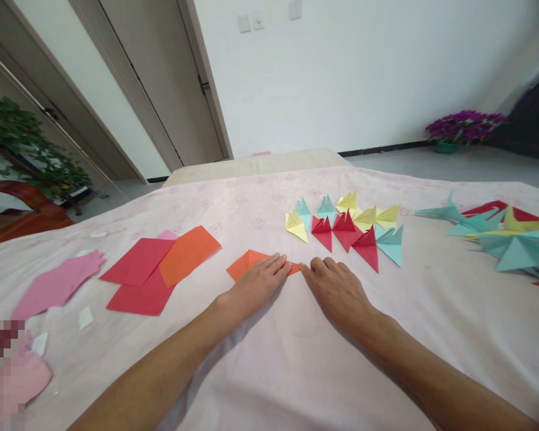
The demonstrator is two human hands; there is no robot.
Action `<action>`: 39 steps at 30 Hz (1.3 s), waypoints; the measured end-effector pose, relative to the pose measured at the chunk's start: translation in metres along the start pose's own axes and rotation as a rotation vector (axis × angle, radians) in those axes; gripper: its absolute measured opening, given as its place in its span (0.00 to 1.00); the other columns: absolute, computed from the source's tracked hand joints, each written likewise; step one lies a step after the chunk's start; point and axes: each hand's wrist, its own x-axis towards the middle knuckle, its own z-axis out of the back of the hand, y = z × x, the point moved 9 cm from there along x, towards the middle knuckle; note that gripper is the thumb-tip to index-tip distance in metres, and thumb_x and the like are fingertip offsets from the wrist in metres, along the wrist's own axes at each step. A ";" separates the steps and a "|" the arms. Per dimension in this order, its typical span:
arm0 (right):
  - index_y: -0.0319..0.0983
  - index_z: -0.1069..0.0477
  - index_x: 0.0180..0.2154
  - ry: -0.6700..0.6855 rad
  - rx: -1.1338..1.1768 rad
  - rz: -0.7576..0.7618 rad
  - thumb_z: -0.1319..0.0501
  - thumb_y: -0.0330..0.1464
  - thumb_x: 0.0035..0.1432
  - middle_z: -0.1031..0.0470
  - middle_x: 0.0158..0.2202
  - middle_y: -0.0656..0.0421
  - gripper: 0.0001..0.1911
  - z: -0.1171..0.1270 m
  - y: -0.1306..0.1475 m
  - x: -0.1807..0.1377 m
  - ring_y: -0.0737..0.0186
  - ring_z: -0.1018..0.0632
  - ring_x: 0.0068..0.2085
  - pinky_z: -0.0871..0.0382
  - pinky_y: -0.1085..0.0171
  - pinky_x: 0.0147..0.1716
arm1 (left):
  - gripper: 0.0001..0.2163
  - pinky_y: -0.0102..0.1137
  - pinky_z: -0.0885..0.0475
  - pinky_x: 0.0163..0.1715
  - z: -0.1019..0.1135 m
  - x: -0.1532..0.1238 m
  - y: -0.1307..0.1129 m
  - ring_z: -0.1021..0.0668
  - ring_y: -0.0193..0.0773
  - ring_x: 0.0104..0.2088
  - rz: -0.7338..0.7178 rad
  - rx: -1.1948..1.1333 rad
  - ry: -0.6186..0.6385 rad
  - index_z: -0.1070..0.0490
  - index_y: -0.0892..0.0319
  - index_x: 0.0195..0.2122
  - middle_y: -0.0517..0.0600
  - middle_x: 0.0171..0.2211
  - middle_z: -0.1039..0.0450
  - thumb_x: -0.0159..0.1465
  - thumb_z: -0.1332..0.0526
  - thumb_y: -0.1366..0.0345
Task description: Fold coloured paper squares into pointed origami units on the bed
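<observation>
A folded piece of orange origami paper (241, 264) lies on the cloth in front of me, its narrow tip to the right. My left hand (258, 281) rests across its middle with straight fingers, covering part of the folds. At the narrow tip, my right hand (339, 287) has its fingers curled and the thumb side touching the paper; its grip is partly hidden. Just beyond my right hand stand several small folded pieces, among them a red one (367, 244), a yellow one (296, 225) and a light blue one (390, 242).
Flat red sheets (137, 260), an orange sheet (191, 254) and pink paper (60, 281) lie to the left, with white scraps (85, 317) nearby. Finished paper cranes (516, 245) are heaped at the right. A patterned cloth (260, 371) covers the table.
</observation>
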 end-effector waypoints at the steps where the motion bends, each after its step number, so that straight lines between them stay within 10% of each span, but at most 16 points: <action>1: 0.41 0.33 0.51 -0.001 0.000 -0.002 0.44 0.23 0.61 0.30 0.42 0.53 0.17 0.000 0.000 0.000 0.53 0.30 0.41 0.40 0.59 0.35 | 0.20 0.38 0.38 0.63 -0.002 0.003 -0.001 0.35 0.41 0.64 0.028 -0.012 -0.005 0.38 0.62 0.61 0.59 0.62 0.35 0.69 0.53 0.75; 11: 0.41 0.32 0.48 -0.029 -0.005 0.000 0.43 0.26 0.62 0.31 0.42 0.53 0.13 0.000 0.000 -0.001 0.52 0.30 0.42 0.40 0.58 0.36 | 0.32 0.51 0.44 0.64 -0.015 -0.001 -0.008 0.45 0.54 0.68 0.318 -0.045 -0.058 0.46 0.64 0.66 0.64 0.68 0.48 0.68 0.50 0.46; 29: 0.39 0.29 0.48 -0.005 0.023 -0.067 0.46 0.23 0.61 0.28 0.44 0.51 0.15 0.007 -0.012 -0.003 0.53 0.28 0.44 0.37 0.59 0.39 | 0.24 0.53 0.44 0.62 -0.017 -0.024 0.035 0.42 0.54 0.67 0.440 0.017 -0.082 0.46 0.55 0.67 0.60 0.68 0.46 0.71 0.54 0.56; 39: 0.31 0.40 0.63 -0.241 0.202 0.096 0.56 0.41 0.71 0.39 0.65 0.46 0.28 -0.016 0.040 0.015 0.49 0.38 0.66 0.44 0.50 0.63 | 0.25 0.48 0.50 0.66 -0.023 -0.025 0.037 0.45 0.49 0.68 0.480 0.025 -0.047 0.48 0.52 0.68 0.55 0.69 0.48 0.71 0.57 0.55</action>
